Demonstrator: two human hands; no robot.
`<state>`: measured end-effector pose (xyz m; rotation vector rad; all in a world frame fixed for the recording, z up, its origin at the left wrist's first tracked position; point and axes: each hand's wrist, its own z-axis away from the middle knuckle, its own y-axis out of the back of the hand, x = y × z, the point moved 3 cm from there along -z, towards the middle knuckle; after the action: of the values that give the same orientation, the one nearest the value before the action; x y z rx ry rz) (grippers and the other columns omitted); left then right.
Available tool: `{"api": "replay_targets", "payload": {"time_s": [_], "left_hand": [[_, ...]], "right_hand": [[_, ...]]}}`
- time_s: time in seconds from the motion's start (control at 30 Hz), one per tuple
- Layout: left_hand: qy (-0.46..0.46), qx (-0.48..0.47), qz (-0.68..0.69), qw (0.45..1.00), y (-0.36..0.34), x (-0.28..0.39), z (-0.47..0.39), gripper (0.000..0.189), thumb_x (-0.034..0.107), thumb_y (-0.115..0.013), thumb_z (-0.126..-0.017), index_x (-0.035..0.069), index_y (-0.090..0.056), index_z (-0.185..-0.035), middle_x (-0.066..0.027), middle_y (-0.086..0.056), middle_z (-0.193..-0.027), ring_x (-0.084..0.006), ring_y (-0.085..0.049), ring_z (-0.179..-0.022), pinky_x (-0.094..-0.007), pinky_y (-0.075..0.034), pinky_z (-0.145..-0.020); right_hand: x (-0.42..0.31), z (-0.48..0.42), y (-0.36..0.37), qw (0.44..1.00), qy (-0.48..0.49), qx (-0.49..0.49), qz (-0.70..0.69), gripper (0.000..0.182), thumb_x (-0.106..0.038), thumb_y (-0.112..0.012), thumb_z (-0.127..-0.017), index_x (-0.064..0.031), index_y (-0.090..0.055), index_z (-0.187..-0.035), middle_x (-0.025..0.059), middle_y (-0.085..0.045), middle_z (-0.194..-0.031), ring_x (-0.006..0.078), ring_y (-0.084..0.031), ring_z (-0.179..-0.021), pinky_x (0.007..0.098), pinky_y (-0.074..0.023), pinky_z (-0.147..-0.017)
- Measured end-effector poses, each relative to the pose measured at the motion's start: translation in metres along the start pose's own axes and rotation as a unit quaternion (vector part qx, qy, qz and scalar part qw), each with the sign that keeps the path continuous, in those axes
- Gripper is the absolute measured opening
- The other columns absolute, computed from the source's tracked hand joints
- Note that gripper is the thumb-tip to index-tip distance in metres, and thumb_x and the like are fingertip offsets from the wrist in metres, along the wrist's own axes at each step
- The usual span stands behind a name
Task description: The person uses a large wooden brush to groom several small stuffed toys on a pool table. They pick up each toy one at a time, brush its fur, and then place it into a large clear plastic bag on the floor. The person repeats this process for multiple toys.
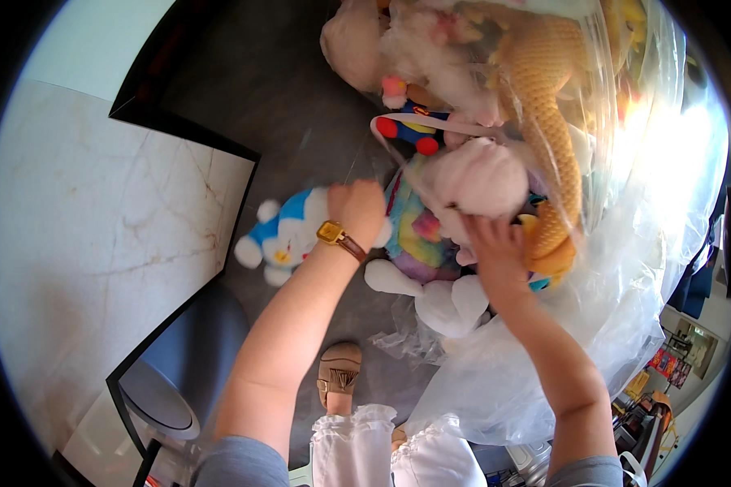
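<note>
My left hand [357, 207], with a gold watch on its wrist, is closed on a blue and white plush toy [295, 210] above the dark floor. Its fingertips are hidden from me. My right hand [498, 246] rests with fingers apart against a pale pink plush toy [478, 176] in the pile. Beneath that lies a rainbow-coloured plush [417, 243]. A white plush piece [454, 307] is below it. Beside my right hand runs a tan, scaly-textured plush [545, 109]. A small plush figure in blue and red [414, 131] lies farther up.
A large clear plastic bag [615, 304] surrounds much of the pile and spreads over the right side. To the left stands a pale marble-patterned panel with a black frame [176, 201]. A grey round-based object [158, 395] is below it. My shoe [339, 368] stands on the dark floor.
</note>
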<state>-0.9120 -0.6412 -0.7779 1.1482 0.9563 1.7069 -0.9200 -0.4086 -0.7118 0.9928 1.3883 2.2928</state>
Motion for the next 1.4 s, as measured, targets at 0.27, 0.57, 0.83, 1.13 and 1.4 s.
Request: {"api": "replay_targets", "payload": {"time_s": [0.27, 0.57, 0.83, 1.13, 1.4], "left_hand": [[-0.006, -0.2, 0.148, 0.969, -0.106, -0.034, -0.008, 0.032, 0.023, -0.056, -0.092, -0.003, -0.061, -0.11, -0.0259, -0.068, -0.098, -0.0405, -0.066, -0.093, -0.0477, -0.053, -0.078], [-0.028, -0.135, 0.327, 0.935, -0.147, 0.032, -0.018, 0.052, 0.043, -0.07, -0.082, -0.003, -0.063, -0.107, -0.0258, -0.068, -0.095, -0.0403, -0.065, -0.094, -0.0442, -0.053, -0.08], [-0.049, -0.138, 0.556, 0.818, -0.131, 0.164, -0.015, 0.024, 0.02, -0.061, -0.087, 0.01, -0.066, -0.109, -0.0171, -0.069, -0.104, -0.0369, -0.063, -0.102, -0.0441, -0.051, -0.084], [-0.143, -0.109, 0.303, 0.936, -0.096, 0.085, -0.01, 0.042, 0.034, -0.077, -0.076, 0.006, -0.067, -0.107, -0.02, -0.069, -0.1, -0.0398, -0.064, -0.098, -0.0455, -0.053, -0.083], [-0.178, -0.149, 0.16, 0.959, -0.083, 0.071, 0.125, 0.052, 0.035, -0.078, -0.075, -0.002, -0.058, -0.106, -0.0211, -0.067, -0.081, -0.0389, -0.066, -0.079, -0.0482, -0.052, -0.066]], "right_hand": [[0.085, 0.005, 0.009, 0.933, -0.095, 0.086, -0.337, 0.064, 0.006, -0.065, -0.073, -0.0137, -0.057, -0.133, 0.0204, -0.044, -0.124, 0.0404, -0.047, -0.114, 0.046, -0.0409, -0.1], [0.081, 0.002, 0.008, 0.924, -0.133, 0.088, -0.348, 0.072, 0.003, -0.072, -0.069, -0.0178, -0.055, -0.136, 0.0199, -0.044, -0.126, 0.039, -0.046, -0.119, 0.0439, -0.0355, -0.106], [0.095, 0.004, 0.023, 0.917, -0.134, 0.066, -0.369, 0.073, 0.007, -0.067, -0.072, -0.0208, -0.054, -0.139, 0.0192, -0.046, -0.136, 0.0378, -0.042, -0.128, 0.0434, -0.0303, -0.111], [0.059, -0.004, -0.03, 0.659, -0.032, 0.166, -0.733, 0.055, -0.003, -0.067, -0.08, -0.0128, -0.055, -0.133, 0.0085, -0.054, -0.12, 0.0181, -0.054, -0.105, 0.0306, -0.0469, -0.087], [0.033, 0.086, 0.004, 0.959, -0.008, 0.032, -0.281, 0.041, -0.03, -0.069, -0.077, -0.0106, -0.066, -0.113, 0.0061, -0.051, -0.14, 0.0286, -0.045, -0.129, 0.0494, -0.0307, -0.113]]}}
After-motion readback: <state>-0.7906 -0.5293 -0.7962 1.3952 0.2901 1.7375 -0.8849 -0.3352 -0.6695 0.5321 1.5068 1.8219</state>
